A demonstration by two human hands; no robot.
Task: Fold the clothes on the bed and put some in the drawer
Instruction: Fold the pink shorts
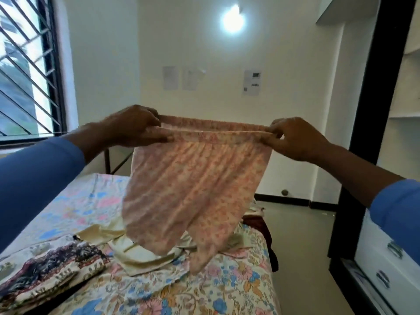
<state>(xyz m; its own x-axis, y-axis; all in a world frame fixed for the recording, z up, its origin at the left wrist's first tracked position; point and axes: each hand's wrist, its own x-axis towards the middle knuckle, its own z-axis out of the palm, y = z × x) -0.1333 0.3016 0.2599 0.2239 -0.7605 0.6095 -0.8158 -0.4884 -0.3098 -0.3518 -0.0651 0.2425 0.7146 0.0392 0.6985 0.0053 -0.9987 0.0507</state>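
Left sleeve (34, 178) fills the lower left, arm out. Centre frame, the pink trousers (193, 185) hang by the waistband (216, 129), left hand (136, 126) pinching one end, right hand (295, 138) the other. Soft, light, floppy cloth, so I'd say the waistband's the sure hold. The legs dangle over cream clothes (136, 253) on the bed (227, 287), with drawers (386, 258) lower right.

White wall (204, 53) with a bright lamp (233, 20) and taped papers (170, 78); barred window (27, 64) at left, grey floor (300, 235) at right.
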